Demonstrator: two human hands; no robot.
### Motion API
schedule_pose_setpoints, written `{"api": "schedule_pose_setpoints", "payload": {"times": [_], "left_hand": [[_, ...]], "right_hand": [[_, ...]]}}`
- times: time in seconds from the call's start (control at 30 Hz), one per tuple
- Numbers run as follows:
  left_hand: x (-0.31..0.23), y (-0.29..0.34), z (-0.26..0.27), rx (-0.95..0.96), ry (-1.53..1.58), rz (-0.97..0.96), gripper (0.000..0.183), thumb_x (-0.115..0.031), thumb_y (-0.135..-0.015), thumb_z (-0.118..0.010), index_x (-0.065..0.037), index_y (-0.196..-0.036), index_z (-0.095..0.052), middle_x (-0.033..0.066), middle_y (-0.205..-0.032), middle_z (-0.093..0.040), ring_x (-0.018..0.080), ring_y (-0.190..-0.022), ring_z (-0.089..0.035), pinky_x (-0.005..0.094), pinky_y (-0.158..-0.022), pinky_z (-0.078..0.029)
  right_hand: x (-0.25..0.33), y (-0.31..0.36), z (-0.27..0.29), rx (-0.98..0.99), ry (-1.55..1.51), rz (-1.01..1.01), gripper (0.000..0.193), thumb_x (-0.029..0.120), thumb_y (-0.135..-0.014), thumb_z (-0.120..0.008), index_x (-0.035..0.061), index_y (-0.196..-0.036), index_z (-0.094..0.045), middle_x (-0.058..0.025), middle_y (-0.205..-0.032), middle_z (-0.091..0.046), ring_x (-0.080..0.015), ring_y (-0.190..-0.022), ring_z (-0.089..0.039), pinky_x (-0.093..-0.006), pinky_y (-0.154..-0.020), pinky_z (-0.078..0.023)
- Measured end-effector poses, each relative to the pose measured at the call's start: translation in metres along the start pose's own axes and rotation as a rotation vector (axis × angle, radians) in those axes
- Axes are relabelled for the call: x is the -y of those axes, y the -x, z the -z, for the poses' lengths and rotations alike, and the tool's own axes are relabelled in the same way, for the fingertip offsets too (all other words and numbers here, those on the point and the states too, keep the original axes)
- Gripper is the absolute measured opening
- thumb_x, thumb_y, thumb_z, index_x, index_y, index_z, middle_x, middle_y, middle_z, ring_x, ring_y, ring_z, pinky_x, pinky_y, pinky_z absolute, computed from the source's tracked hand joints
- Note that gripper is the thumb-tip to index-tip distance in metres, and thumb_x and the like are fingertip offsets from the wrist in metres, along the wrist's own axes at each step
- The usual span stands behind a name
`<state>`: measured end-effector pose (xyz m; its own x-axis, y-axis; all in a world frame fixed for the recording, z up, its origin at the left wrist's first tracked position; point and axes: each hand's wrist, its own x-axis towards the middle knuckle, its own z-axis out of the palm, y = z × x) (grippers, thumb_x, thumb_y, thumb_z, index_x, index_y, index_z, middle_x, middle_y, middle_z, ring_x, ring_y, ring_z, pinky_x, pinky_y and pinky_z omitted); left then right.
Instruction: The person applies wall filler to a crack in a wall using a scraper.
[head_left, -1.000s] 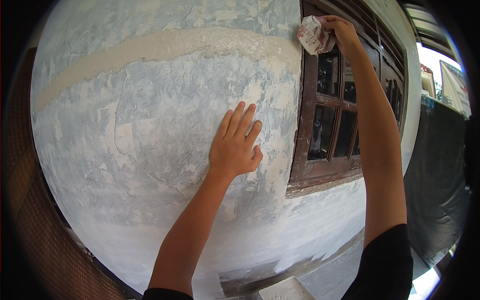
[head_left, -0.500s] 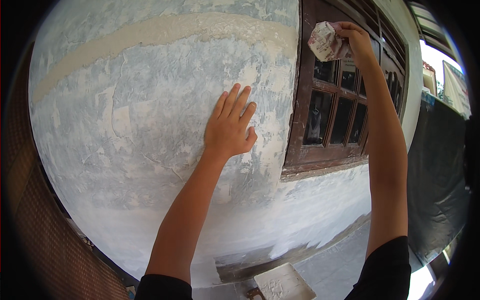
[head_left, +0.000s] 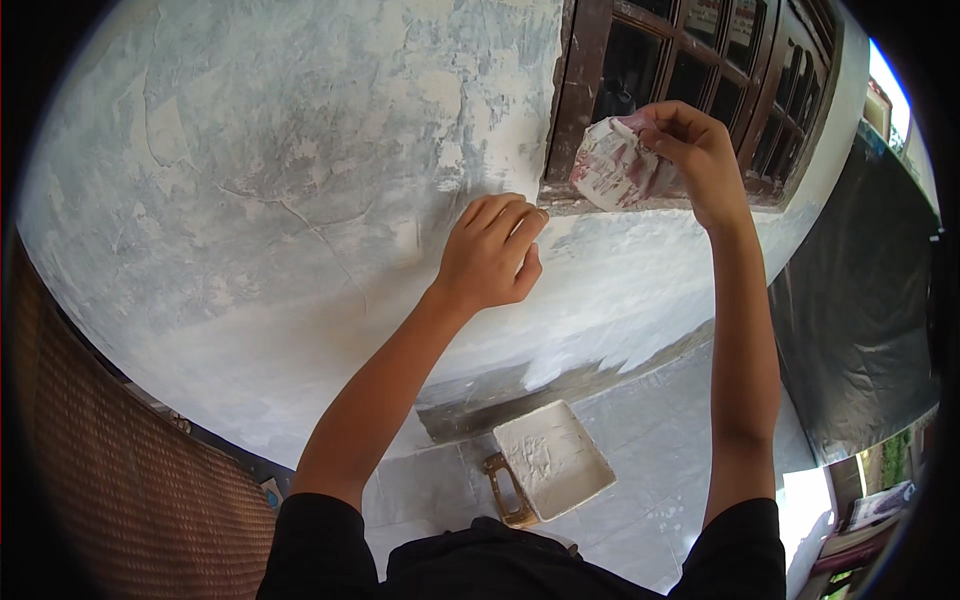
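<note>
In my right hand (head_left: 695,155) is a thin flat piece (head_left: 615,165), pinkish-purple and smeared with white putty, pinched by its upper right corner between thumb and fingers. It appears in front of the lower part of the brown wooden window (head_left: 680,80). My left hand (head_left: 492,250) is beside the grey-white wall (head_left: 300,150), just below and left of the window's corner. Its fingers are curled in and the thumb sits apart from them; nothing shows in it. Whether its fingertips touch the wall I cannot tell.
Below on the grey tiled floor (head_left: 640,430) lies a shallow white tray (head_left: 590,480) with putty in it, a brown handle (head_left: 510,490) at its left. A black sheet (head_left: 860,300) hangs at the right. Brown woven matting (head_left: 130,470) borders the left.
The view has tipped downward, bringing more floor and the whole tray into sight. My left hand, spread flat on the wall before, has curled its fingers. My right hand still holds the smeared piece, now lower against the window.
</note>
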<state>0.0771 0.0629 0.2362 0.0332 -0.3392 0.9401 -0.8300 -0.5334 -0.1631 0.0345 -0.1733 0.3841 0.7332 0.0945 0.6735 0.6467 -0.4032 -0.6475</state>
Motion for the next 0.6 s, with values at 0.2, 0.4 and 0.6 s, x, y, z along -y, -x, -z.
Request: {"api": "schedule_pose_setpoints", "payload": {"times": [0.2,0.4,0.6], "left_hand": [[-0.076,0.146,-0.040,0.339,0.237,0.400,0.009,-0.006,-0.076,-0.064,-0.008,-0.085,-0.062,0.0077,-0.066,-0.060,0.0279,-0.058,-0.058,0.0411,-0.057,-0.046],[-0.143,0.253,-0.048,0.725,0.350,0.677,0.008,-0.013,-0.084,-0.061,-0.008,-0.078,-0.061,0.0130,-0.064,-0.062,0.0365,-0.063,-0.062,0.0483,-0.058,-0.049],[-0.198,0.322,-0.048,1.024,0.477,0.839,0.013,-0.017,-0.090,-0.057,-0.005,-0.087,-0.061,0.0162,-0.077,-0.065,0.0393,-0.074,-0.063,0.0507,-0.065,-0.048]], "right_hand": [[-0.069,0.101,-0.049,-0.007,-0.060,-0.301,0.019,0.002,-0.085,-0.066,-0.0065,-0.102,-0.069,-0.0104,-0.088,-0.072,-0.0122,-0.079,-0.065,-0.0268,-0.073,-0.052],[-0.143,0.196,-0.078,0.017,0.032,-0.567,0.018,0.003,-0.083,-0.070,-0.0064,-0.098,-0.069,-0.0128,-0.087,-0.074,-0.0157,-0.077,-0.068,-0.0295,-0.072,-0.054],[-0.196,0.275,-0.094,0.086,0.135,-0.792,0.015,0.003,-0.083,-0.071,-0.0046,-0.096,-0.068,-0.0112,-0.084,-0.073,-0.0157,-0.074,-0.068,-0.0297,-0.070,-0.054]]}}
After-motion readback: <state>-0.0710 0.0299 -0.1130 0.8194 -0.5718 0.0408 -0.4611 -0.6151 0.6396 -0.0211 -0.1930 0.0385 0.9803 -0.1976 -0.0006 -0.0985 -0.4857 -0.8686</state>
